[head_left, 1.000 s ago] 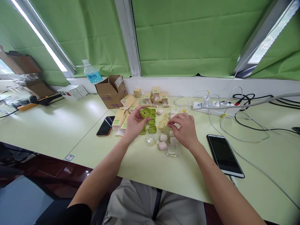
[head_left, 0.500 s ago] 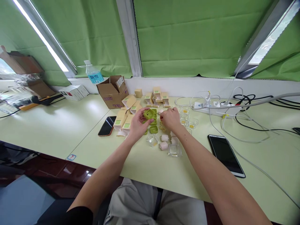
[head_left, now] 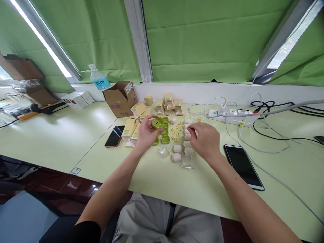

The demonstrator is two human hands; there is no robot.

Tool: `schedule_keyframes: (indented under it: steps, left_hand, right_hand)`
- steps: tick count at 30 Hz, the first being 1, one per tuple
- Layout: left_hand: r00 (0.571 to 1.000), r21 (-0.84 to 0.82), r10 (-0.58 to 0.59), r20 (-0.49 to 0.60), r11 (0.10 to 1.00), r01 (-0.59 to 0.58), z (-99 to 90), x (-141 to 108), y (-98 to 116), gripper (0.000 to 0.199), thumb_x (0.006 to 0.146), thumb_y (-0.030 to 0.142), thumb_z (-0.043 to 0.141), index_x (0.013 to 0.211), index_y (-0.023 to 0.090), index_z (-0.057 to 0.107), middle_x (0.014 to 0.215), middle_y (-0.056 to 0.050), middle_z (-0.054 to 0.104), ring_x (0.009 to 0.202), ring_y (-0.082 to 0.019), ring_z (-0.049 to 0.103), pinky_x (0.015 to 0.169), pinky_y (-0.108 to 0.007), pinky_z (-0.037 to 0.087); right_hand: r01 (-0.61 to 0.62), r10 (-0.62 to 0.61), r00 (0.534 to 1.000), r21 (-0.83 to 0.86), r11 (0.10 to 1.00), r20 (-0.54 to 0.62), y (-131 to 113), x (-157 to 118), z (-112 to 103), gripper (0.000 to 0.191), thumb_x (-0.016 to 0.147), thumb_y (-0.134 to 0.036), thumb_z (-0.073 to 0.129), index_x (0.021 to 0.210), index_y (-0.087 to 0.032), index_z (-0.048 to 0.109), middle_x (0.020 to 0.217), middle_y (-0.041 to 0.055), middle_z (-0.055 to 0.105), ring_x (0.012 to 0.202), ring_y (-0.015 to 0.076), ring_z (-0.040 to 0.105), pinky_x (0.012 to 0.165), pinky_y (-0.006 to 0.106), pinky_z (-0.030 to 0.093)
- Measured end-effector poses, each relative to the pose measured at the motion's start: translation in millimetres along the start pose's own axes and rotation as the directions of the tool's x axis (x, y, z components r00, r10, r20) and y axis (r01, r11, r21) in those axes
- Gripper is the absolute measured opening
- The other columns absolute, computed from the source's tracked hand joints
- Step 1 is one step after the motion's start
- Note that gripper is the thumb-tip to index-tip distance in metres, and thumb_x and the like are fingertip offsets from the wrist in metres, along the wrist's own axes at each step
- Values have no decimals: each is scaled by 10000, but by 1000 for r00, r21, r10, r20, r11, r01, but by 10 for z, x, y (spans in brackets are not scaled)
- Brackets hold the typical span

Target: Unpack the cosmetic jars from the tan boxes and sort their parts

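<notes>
My left hand (head_left: 147, 132) is closed round the edge of a small green square cup (head_left: 158, 123), its hollow side facing up. More green cups (head_left: 165, 139) stand in a line just beside and under it. My right hand (head_left: 205, 137) is pinched, fingertips above a row of pale pink rounded blocks (head_left: 187, 144). What those fingertips hold, if anything, is hidden. Between the hands lie several small yellow loop-shaped pieces (head_left: 175, 132) and a single pink block (head_left: 173, 120). Nearer me are two loose pink blocks (head_left: 176, 157) and clear plastic cases (head_left: 188, 162).
Cream paper boxes (head_left: 129, 129) lie left of my left hand, more (head_left: 169, 105) along the wall. A cardboard box (head_left: 120, 101), a bottle (head_left: 99, 79), a dark phone (head_left: 114, 136), a larger phone (head_left: 243, 167) and a power strip (head_left: 234, 116) with trailing cables surround them.
My right hand has moved right, from beside the yellow pieces to the row of pink blocks, uncovering the yellow pieces. My left hand keeps the green cup, slightly shifted and turned.
</notes>
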State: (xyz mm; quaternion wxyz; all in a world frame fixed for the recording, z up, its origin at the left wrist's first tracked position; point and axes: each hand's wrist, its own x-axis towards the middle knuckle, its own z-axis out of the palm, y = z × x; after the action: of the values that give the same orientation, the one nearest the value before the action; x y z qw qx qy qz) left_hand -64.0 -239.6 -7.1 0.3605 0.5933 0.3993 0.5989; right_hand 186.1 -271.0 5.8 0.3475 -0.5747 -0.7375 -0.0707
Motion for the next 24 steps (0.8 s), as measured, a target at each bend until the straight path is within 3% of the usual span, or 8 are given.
schedule_keyframes:
  steps: [4,8,10,14,18,24]
  left_hand:
    - [999,32,-43,14,999,42,-39,-42,109,645,690,292,932,1214,242,560,1014,-36,790,998,-263,810,927,-426,663]
    - [1000,245,-25,19,969,20,-228,-248,182,537,800,302,844,1271,255,592,1182,-69,755,1063,-265,787,947,-445,667]
    - [999,438,11,49,898,-31,-373,-423,208,475,900,300,762,1342,268,593,1318,-90,712,1143,-262,751,1006,-458,647]
    - [978,728,54,204,660,-188,-624,-752,253,398,1025,278,634,1420,259,581,1446,-136,595,1348,-298,618,1145,-505,554]
    - [943,800,13,331,526,-288,-706,-874,249,393,1039,297,641,1425,233,599,1376,-138,556,1352,-313,561,1192,-526,489]
    - [893,823,-105,437,447,-350,-644,-860,171,364,1043,320,633,1395,231,660,1357,-133,631,1311,-341,524,1168,-586,445]
  right_hand:
    - [-54,55,996,15,998,-74,110,-462,6,237,990,-229,575,934,-225,805,916,38,834,767,185,692,638,293,300]
    - [-7,2,994,-48,999,-107,152,-612,170,243,981,-223,568,918,-221,804,833,19,825,672,163,667,600,292,248]
    - [19,-26,994,-61,998,-104,148,-608,198,241,978,-215,568,911,-221,799,810,11,817,670,159,666,598,294,233]
    - [20,-26,995,-61,998,-99,139,-586,173,244,984,-219,562,912,-217,795,799,18,811,671,159,659,604,298,221]
    - [-17,12,995,-54,998,-100,164,-589,153,252,1003,-260,557,959,-215,801,837,35,818,681,168,647,614,298,221]
    - [-93,90,995,-69,993,-48,207,-565,101,266,974,-278,552,917,-204,801,810,54,804,647,172,604,616,300,197]
